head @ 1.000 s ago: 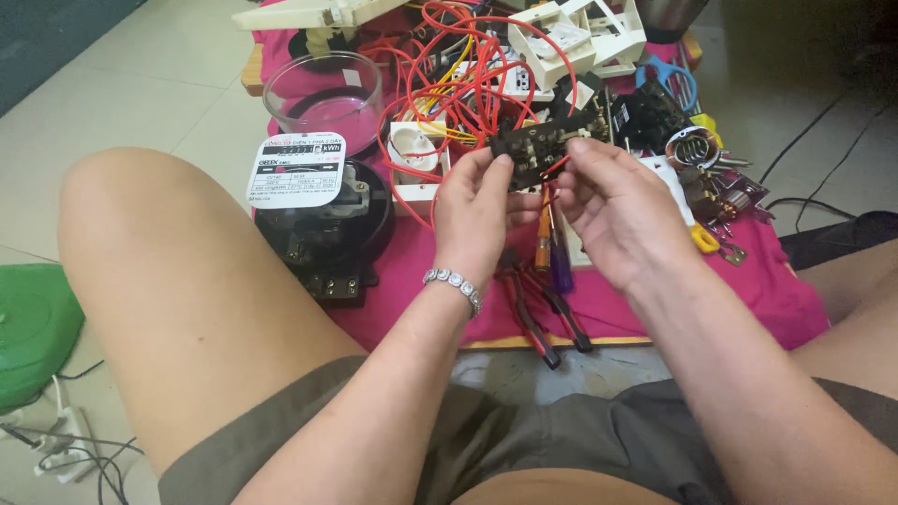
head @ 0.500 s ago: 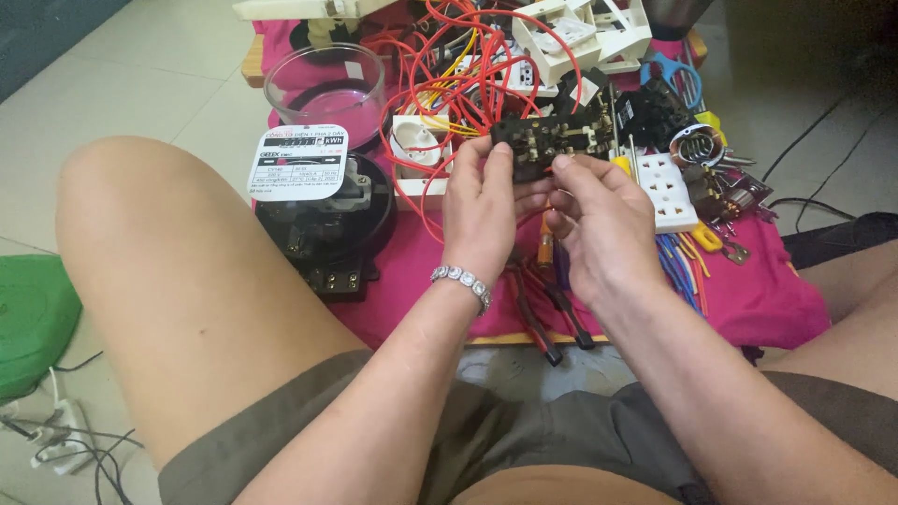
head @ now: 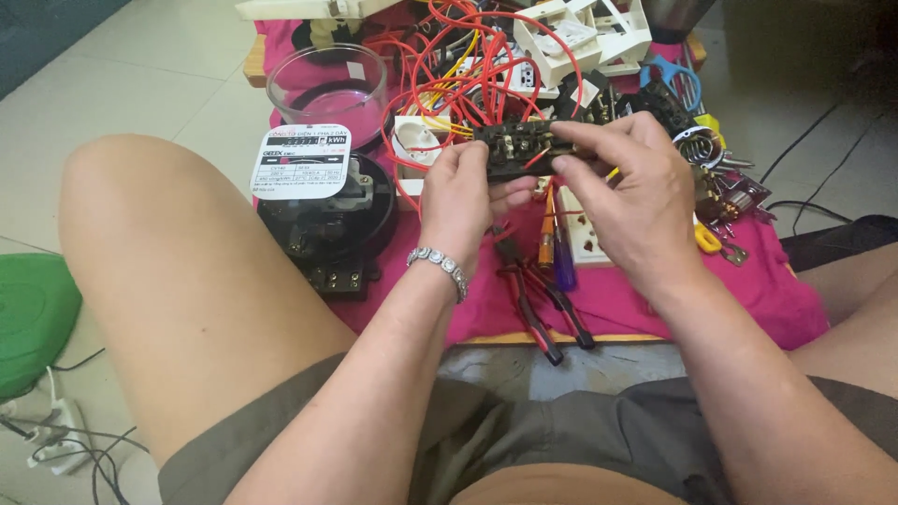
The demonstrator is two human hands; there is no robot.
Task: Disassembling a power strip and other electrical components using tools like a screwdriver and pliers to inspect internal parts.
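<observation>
Both hands have shifted slightly since half a second ago: the right one now lies more over the top of the part, and the part sits level between them instead of tilted. Left hand (head: 465, 192) pinches the left end of the black terminal block (head: 519, 150) with thumb and fingertips; right hand (head: 627, 192) curls over its right end, fingers pressed down on it. Block is held up off the surface, close above the pink cloth (head: 645, 299), probably so the screw side faces the eyes and both ends stay steady. Red wires (head: 468, 65) run from it back into the tangle behind. Black electricity meter (head: 323, 215) rests just left of the left hand, a clear glass bowl (head: 327, 84) behind it. Red-handled pliers (head: 533, 299) and an orange screwdriver (head: 546, 234) lie below the hands, within easy reach. White socket plate (head: 589, 234) sits partly hidden under the right hand.
</observation>
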